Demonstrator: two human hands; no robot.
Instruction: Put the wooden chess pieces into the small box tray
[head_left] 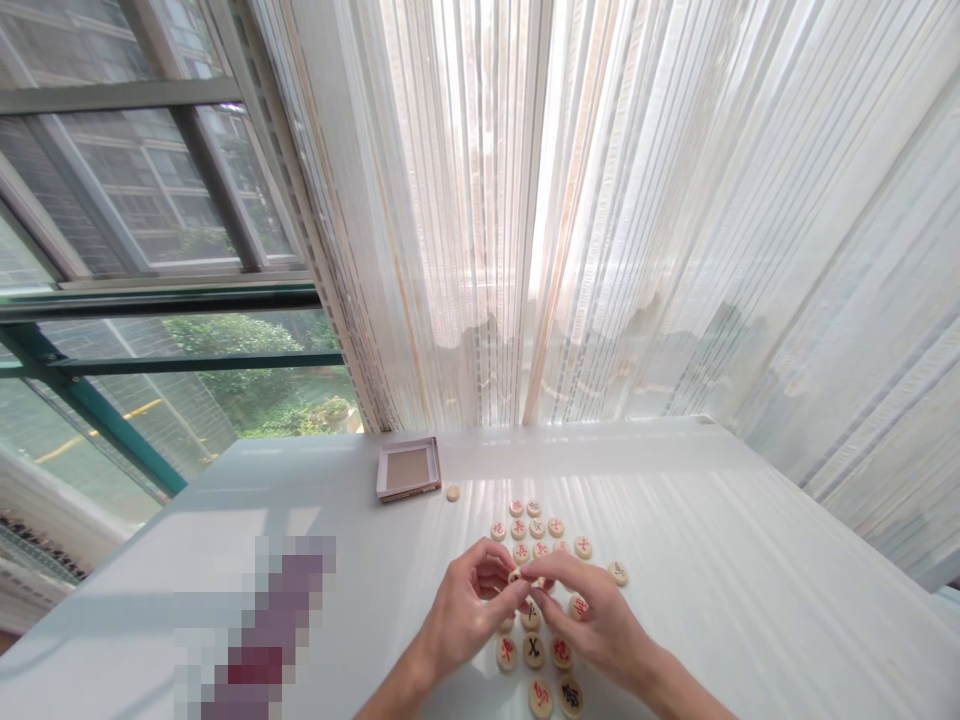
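Note:
Low over the table, my left hand (466, 605) pinches a small round wooden xiangqi piece (515, 576) between thumb and fingers. My right hand (592, 610) meets it from the other side, its index fingertip on the piece and its thumb close by. Beneath and around both hands lie several more xiangqi pieces with red or black characters, such as a black-marked piece (533, 651) and a red-marked piece (540, 698). Others, like a red-marked piece (583, 547), sit farther back. My hands hide some of the pieces.
An open shallow box (409, 470) stands toward the back of the white table (720, 600), with a lone piece (453, 493) beside it. Another piece (617, 573) lies apart on the right. A pixelated strip covers the left front. Striped curtains (465, 250) and a window back the table.

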